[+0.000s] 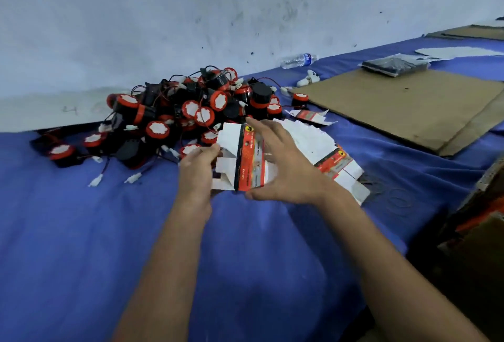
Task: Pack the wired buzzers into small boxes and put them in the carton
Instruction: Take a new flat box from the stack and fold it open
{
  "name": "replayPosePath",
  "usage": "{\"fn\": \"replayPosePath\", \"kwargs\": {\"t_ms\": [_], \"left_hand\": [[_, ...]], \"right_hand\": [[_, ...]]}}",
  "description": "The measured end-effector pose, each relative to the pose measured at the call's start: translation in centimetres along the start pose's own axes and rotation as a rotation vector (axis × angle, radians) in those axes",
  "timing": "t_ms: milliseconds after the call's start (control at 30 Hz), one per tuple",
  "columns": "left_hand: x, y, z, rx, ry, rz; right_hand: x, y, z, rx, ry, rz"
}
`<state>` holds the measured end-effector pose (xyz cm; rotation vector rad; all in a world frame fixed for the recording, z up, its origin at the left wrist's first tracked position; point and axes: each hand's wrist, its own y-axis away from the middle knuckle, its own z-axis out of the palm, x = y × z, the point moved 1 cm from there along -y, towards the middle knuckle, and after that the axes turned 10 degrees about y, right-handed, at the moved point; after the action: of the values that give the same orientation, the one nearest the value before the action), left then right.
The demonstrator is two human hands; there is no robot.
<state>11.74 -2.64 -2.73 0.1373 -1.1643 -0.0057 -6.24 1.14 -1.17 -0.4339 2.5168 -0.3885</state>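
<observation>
1. My left hand (200,163) pinched the white flaps of a flat red-and-white printed cardboard box (242,160); my right hand (283,170) curled round its printed side
2. I judged the step was opening it into shape
3. The black-and-red wired buzzers (188,108) lay heaped just behind on the blue cloth (136,232)
4. Next I needed one buzzer; the brown carton (474,246) sat at my right

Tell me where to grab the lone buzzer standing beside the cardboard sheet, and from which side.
Grip the lone buzzer by its black round body under the red cap, coming from above and the near side. It stands upright, apart from the pile, with the cardboard sheet close on its right.
</observation>
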Motion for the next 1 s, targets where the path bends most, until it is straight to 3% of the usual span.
{"fn": "replayPosePath", "kwargs": {"t_ms": [233,333,533,733,833,900,1000], "left_hand": [[3.3,2.2,-15.2,0.068,0.118,-0.052],[4.2,2.6,-19.3,0.142,0.076,0.019],[4.1,1.8,-21.1,0.106,-0.139,0.192],[3.7,1.8,-21.4,0.077,-0.416,0.498],[4.0,2.1,-21.7,0.054,-0.714,0.681],[4.0,2.4,-21.4,0.019,-0.880,0.719],[3.9,2.5,-21.2,-0.064,-0.924,0.659]], "right_hand": [[-8.9,-4.5,8.8,-0.166,-0.187,-0.291],[-11.0,-5.8,11.7,-0.146,-0.327,-0.290],[-10.8,-5.7,15.6,-0.045,-0.420,-0.197],[-10.5,-5.6,16.0,0.063,-0.160,-0.228],[-10.9,-5.8,16.2,0.103,0.015,-0.332],[-11.3,-5.9,16.5,0.103,0.071,-0.406],[-11.6,-6.1,16.8,0.074,0.085,-0.480]]}}
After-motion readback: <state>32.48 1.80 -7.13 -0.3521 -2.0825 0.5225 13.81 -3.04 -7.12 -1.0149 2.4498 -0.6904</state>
